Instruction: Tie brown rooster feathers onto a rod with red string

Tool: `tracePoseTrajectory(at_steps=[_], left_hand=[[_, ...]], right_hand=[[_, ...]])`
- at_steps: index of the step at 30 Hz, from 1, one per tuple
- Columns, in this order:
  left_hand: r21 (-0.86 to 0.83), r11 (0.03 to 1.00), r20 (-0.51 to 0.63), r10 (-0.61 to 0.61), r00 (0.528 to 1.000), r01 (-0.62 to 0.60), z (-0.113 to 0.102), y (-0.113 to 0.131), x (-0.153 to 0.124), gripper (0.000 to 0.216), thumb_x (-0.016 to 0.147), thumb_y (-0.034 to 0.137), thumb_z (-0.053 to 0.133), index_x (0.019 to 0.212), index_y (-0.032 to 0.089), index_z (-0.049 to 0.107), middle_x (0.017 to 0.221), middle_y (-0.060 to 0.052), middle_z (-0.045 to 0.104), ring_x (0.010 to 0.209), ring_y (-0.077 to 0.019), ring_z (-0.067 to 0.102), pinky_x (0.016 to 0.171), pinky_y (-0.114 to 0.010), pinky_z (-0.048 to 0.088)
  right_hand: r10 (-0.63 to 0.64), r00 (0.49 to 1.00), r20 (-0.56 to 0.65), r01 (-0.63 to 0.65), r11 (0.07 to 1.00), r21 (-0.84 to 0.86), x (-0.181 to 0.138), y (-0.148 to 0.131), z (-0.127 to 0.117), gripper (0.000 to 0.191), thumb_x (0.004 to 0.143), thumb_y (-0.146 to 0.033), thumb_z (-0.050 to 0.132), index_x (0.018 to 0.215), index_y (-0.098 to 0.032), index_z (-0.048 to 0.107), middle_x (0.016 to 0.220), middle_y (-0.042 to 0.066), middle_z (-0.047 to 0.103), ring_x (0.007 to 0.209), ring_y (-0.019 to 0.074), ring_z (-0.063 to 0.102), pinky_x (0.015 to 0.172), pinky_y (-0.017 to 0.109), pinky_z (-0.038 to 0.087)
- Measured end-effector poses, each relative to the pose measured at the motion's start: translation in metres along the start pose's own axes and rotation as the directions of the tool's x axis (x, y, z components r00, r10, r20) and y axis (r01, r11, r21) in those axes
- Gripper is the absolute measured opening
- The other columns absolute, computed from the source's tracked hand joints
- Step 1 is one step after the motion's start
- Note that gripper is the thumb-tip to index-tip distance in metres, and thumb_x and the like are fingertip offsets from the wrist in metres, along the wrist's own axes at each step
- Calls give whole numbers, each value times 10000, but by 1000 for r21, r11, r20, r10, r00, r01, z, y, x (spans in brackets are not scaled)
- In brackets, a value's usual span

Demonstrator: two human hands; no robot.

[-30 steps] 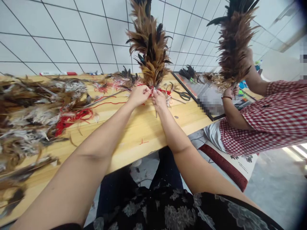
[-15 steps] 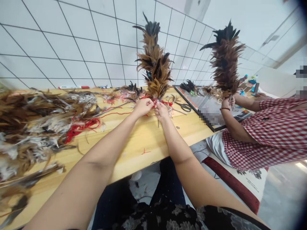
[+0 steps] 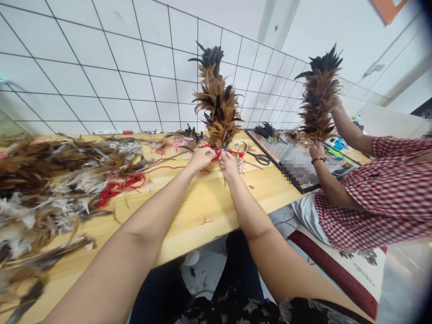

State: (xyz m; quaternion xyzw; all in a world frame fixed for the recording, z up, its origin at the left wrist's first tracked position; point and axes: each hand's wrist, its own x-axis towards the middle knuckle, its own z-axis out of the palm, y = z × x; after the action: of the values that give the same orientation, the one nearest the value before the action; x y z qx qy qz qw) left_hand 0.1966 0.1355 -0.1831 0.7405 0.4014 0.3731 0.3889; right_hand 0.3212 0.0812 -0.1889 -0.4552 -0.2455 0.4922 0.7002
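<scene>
A feather duster (image 3: 219, 105), brown with black feathers at its tip, stands upright over the wooden table. Red string (image 3: 221, 154) is gathered round its base, between my hands. My left hand (image 3: 202, 158) is closed in a pinch on the string, left of the base. Closed round the bottom of the duster, my right hand (image 3: 228, 163) has its thumb and fingertips against the string; a thin stick end pokes out below it. The exact grip of the fingertips is too small to make out.
Loose feathers (image 3: 67, 180) and a tangle of red string (image 3: 121, 186) cover the table's left side. Black scissors (image 3: 259, 158) lie right of my hands, beside a black-framed board (image 3: 290, 175). At the right, a person in a checked shirt (image 3: 388, 193) holds another feather duster (image 3: 320, 99).
My hands have drawn slightly apart, with more red string showing between them. The co-worker's one hand has risen beside their duster. The view has tilted a little upward.
</scene>
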Motion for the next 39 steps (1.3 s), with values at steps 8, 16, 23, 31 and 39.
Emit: tracePoseTrajectory(at_steps=[8, 16, 23, 31, 39], left_hand=[[-11, 1000, -7, -17, 1000, 17, 4, -8, 6, 117, 867, 230, 633, 806, 164, 708, 752, -10, 648, 751, -179, 541, 746, -297, 371], [-23, 999, 1, -30, 1000, 30, 2, -5, 2, 147, 839, 300, 621, 784, 179, 682, 723, -10, 631, 719, -181, 527, 723, -303, 367], [-37, 999, -1, -28, 1000, 28, 0, -2, 2, 165, 815, 319, 613, 784, 175, 687, 740, -20, 646, 730, -185, 539, 731, -298, 380], [-57, 998, 16, 0, 1000, 1, -7, 6, 3, 131, 813, 262, 633, 775, 159, 705, 752, -15, 672, 737, -176, 562, 746, -291, 394], [-95, 995, 48, -3, 999, 8, -12, 11, 4, 121, 800, 260, 654, 750, 163, 708, 710, -6, 665, 714, -177, 571, 728, -287, 408]], right_hand=[[-50, 999, 12, 51, 998, -21, 0, 1, 1, 199, 980, -134, 581, 795, -173, 519, 502, -102, 504, 368, 1, 295, 402, 146, 131], [-73, 997, 31, 74, 997, -23, 2, 4, -1, 177, 933, -159, 648, 797, -171, 535, 523, -95, 525, 389, 5, 298, 411, 143, 141], [-54, 997, 60, 54, 999, 3, 0, 1, -4, 201, 930, -170, 651, 777, -172, 520, 527, -97, 517, 373, -4, 284, 394, 125, 140], [33, 989, 146, -44, 996, 72, 0, -6, -12, 218, 968, -153, 629, 782, -163, 514, 571, -83, 520, 375, -5, 275, 386, 111, 151], [110, 970, 215, -139, 983, 122, 0, -9, -18, 132, 976, -171, 654, 876, -162, 568, 602, -86, 504, 396, 5, 265, 387, 110, 174]])
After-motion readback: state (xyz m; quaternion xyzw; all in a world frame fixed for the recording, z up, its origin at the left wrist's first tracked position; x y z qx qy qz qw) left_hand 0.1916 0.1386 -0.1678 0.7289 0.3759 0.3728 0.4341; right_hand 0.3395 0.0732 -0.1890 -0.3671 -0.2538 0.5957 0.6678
